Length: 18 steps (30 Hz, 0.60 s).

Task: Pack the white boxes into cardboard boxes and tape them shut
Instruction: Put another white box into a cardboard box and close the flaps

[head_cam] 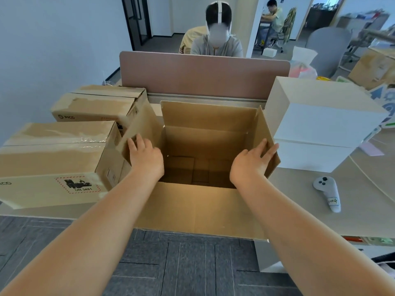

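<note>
An open cardboard box (205,116) stands at the desk's front edge with nothing inside it and all flaps spread. My left hand (144,155) presses flat on its left flap, fingers apart. My right hand (251,162) rests against its right flap, fingers spread. Two white boxes are stacked right of it: the upper white box (322,110) sits on the lower white box (310,155). The near flap (198,208) hangs over the desk edge between my forearms.
Two taped-shut cardboard boxes sit at the left, the near one (53,165) and the far one (96,103). A grey hand controller (328,192) lies at the right. A brown divider (203,71) closes the desk's back, with a person seated behind it.
</note>
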Each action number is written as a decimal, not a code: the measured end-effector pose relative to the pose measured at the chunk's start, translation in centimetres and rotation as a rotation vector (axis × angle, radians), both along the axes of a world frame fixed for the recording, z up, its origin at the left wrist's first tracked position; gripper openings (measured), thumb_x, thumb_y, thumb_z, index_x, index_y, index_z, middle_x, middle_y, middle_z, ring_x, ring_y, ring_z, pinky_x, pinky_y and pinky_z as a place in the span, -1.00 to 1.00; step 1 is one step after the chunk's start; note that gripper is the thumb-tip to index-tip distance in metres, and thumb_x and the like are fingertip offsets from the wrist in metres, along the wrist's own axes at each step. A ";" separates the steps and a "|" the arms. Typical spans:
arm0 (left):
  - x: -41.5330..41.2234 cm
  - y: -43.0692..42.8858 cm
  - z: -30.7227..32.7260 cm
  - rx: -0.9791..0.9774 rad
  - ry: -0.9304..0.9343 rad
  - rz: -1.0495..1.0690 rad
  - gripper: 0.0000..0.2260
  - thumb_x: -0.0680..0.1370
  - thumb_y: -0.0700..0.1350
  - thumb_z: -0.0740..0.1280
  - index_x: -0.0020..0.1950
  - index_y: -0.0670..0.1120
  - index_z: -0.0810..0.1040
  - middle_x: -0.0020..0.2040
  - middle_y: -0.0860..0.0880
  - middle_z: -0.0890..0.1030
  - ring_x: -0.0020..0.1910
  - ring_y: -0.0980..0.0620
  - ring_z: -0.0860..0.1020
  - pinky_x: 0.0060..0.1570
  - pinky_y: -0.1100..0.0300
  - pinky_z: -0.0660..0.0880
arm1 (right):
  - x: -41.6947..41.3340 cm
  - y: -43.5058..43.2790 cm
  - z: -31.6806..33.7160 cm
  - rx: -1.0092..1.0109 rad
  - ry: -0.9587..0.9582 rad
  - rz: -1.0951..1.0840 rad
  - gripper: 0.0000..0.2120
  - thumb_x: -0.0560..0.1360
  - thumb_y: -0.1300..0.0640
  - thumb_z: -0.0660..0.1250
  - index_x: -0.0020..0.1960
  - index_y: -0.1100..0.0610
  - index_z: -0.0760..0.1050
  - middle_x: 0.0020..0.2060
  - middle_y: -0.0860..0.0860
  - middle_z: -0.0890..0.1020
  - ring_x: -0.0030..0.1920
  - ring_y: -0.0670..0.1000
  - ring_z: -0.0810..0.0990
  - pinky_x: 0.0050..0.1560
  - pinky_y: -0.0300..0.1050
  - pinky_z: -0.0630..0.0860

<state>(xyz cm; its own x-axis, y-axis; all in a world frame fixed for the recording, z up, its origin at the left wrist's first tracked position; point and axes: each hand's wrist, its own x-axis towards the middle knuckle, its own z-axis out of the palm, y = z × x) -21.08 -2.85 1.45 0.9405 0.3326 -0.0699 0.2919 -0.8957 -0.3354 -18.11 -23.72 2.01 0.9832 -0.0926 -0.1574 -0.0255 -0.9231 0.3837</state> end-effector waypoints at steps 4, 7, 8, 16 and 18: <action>-0.1 0.6 -2.8 -0.190 0.043 -0.015 -0.43 0.56 0.07 0.25 0.51 -0.03 0.15 0.54 -0.19 -0.07 0.51 -0.24 -0.17 0.44 -0.18 -0.14 | 0.4 -1.1 -1.7 0.027 -0.013 -0.029 -0.35 0.53 0.03 0.26 0.53 0.11 0.08 0.51 0.26 0.01 0.47 0.40 -0.19 0.29 0.47 -0.31; -0.1 1.2 -3.7 -0.414 0.081 0.074 -0.36 0.51 0.06 0.33 0.51 0.01 0.13 0.54 -0.18 -0.12 0.50 -0.26 -0.17 0.43 -0.24 -0.06 | 0.3 -1.7 -2.6 0.106 0.041 -0.074 -0.28 0.52 0.07 0.28 0.55 0.09 -0.03 0.52 0.24 -0.08 0.46 0.42 -0.20 0.32 0.48 -0.21; 0.0 1.5 -3.9 -0.489 0.096 0.101 -0.33 0.48 0.05 0.37 0.50 0.02 0.13 0.54 -0.16 -0.12 0.50 -0.26 -0.16 0.42 -0.25 -0.03 | 0.2 -1.7 -2.9 0.152 0.075 -0.094 -0.24 0.51 0.08 0.30 0.55 0.08 -0.07 0.52 0.23 -0.11 0.46 0.43 -0.19 0.33 0.49 -0.15; -0.3 2.2 -4.9 -0.657 -0.023 0.206 -0.05 0.40 -0.07 0.48 0.53 -0.03 -0.15 0.53 -0.16 0.02 0.48 -0.25 0.05 0.41 -0.17 0.17 | 0.1 -1.6 -3.7 0.448 0.203 -0.271 -0.10 0.50 0.16 0.31 0.54 0.03 -0.31 0.51 0.22 -0.23 0.48 0.37 -0.08 0.35 0.37 0.20; -0.4 2.1 -5.0 -0.642 -0.074 0.249 -0.11 0.43 -0.06 0.45 0.54 -0.11 -0.11 0.52 -0.17 0.06 0.47 -0.24 0.08 0.41 -0.13 0.18 | 0.3 -2.1 -3.9 0.481 0.194 -0.308 -0.11 0.51 0.12 0.32 0.54 0.04 -0.30 0.52 0.23 -0.11 0.48 0.33 -0.01 0.35 0.34 0.22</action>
